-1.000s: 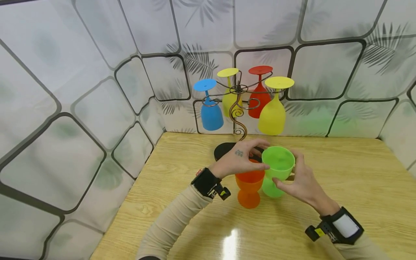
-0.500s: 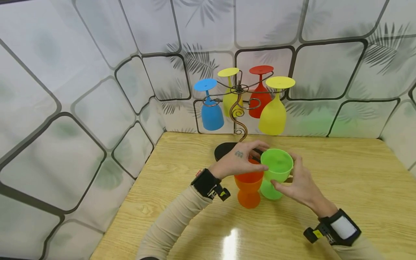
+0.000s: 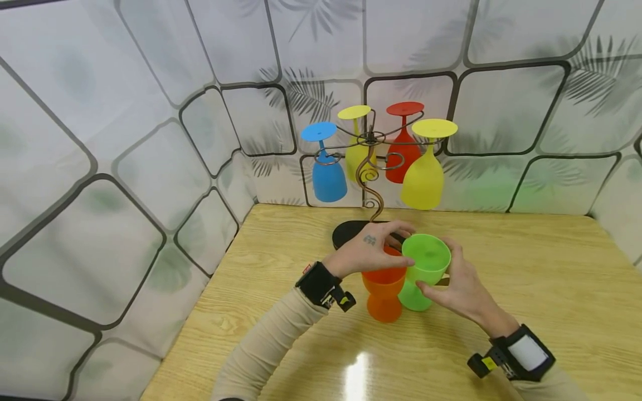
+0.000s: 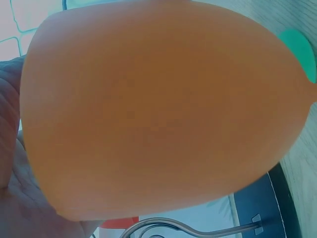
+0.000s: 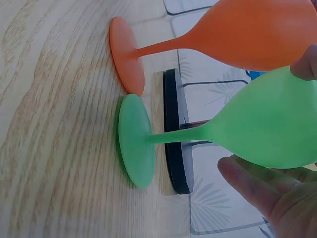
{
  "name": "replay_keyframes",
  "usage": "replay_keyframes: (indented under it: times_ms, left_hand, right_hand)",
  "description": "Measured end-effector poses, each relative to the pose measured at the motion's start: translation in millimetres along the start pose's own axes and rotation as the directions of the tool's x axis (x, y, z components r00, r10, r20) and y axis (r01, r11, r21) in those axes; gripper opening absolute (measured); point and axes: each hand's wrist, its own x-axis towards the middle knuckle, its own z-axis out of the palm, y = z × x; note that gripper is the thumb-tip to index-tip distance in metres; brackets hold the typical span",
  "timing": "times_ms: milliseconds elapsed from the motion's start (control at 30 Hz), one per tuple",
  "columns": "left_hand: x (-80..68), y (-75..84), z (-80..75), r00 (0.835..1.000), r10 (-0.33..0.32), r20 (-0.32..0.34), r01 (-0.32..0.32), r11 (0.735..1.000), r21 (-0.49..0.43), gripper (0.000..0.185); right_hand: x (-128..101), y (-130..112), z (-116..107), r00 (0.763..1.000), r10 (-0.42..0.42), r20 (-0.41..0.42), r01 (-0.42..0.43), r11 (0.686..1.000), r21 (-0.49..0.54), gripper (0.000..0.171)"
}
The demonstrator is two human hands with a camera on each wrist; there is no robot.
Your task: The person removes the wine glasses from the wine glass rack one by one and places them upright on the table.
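Note:
An orange goblet and a green goblet stand side by side on the wooden table, their bowls touching. My left hand grips the orange bowl from the left and over its rim. In the left wrist view that orange goblet fills the frame against my palm. My right hand curls round the green bowl from the right. The right wrist view shows the green goblet over my fingers, with its foot flat on the table beside the orange goblet.
Just behind the goblets stands a metal rack on a black base. A blue goblet, a red goblet and two yellow ones hang upside down from it. Patterned walls close in the table's left and back.
My right hand has shifted the green goblet slightly left, closer against the orange one. The left hand and orange goblet have stayed in place.

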Motion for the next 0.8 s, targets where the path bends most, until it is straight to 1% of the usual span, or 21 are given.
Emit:
replay_keyframes:
  times_ms: [267,467,800]
  left_hand:
    - [-0.2,-1.8,0.9,1.0,0.0,0.007,0.0,1.0,0.021,0.055]
    - [-1.0,-1.4,0.6,1.0,0.0,0.016,0.0,1.0,0.032,0.055]
    - [-0.8,-3.1,3.3,1.0,0.001,0.031,-0.002,0.999,0.048,0.056]
  right_hand:
    - [0.0,0.3,-0.4,1.0,0.012,0.016,-0.012,1.0,-0.002,0.098]
    - [-0.5,-0.4,-2.2,1.0,0.008,0.009,-0.008,0.999,-0.034,0.098]
    - [-4.4,2.1,-0.9,1.0,0.01,-0.005,-0.01,1.0,-0.027,0.1]
